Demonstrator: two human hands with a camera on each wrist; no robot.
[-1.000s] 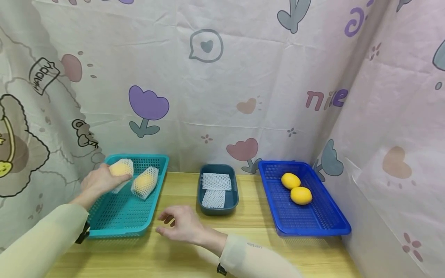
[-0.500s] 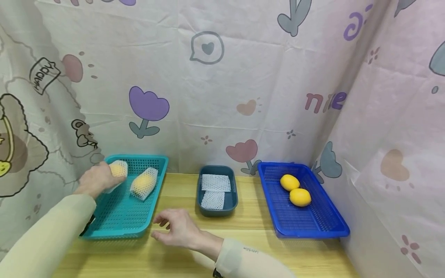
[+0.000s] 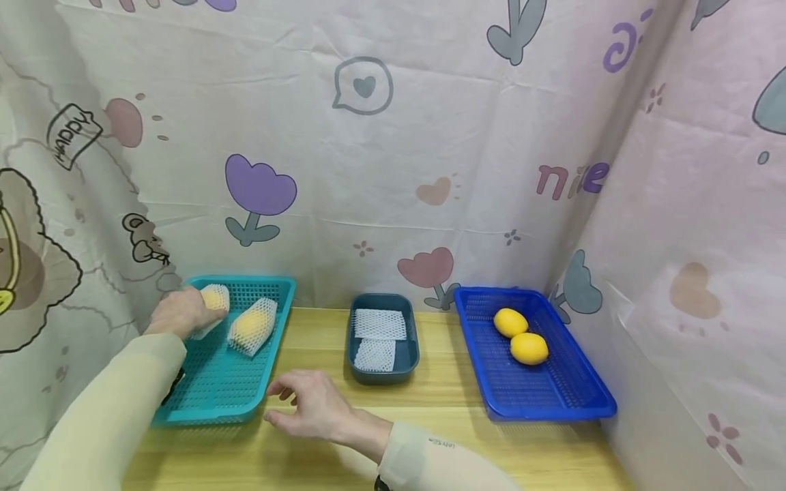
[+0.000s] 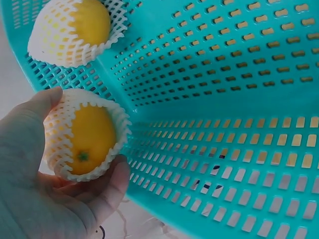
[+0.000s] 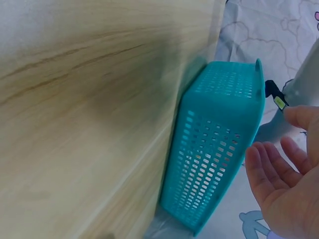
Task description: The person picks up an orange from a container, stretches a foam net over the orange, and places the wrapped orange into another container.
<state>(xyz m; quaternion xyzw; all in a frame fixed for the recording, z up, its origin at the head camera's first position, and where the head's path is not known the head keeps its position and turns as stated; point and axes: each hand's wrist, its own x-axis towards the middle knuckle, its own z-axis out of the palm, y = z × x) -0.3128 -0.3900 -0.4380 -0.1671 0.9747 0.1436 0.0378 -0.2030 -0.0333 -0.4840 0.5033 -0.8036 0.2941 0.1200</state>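
Observation:
My left hand (image 3: 181,311) grips a lemon in a white foam net (image 4: 92,134) at the left side of the teal basket (image 3: 221,389). Thumb and fingers wrap around the net, and the lemon's end shows through its opening in the left wrist view. A second netted lemon (image 3: 252,327) lies in the basket to the right of that hand. My right hand (image 3: 316,407) hovers over the table just right of the basket, fingers loosely bent, with nothing in it. The right wrist view shows its fingers near the basket's outer wall (image 5: 204,164).
A small dark teal tub (image 3: 383,376) at the middle holds white foam nets (image 3: 381,324). At the right stands a blue basket (image 3: 546,411) with two bare lemons (image 3: 529,348). A patterned curtain (image 3: 368,191) hangs behind and along both sides of the wooden table (image 3: 442,395).
My left hand has lowered the netted lemon slightly and shifted left in the basket, and its forearm has swung to the right. The right hand has drifted a little left.

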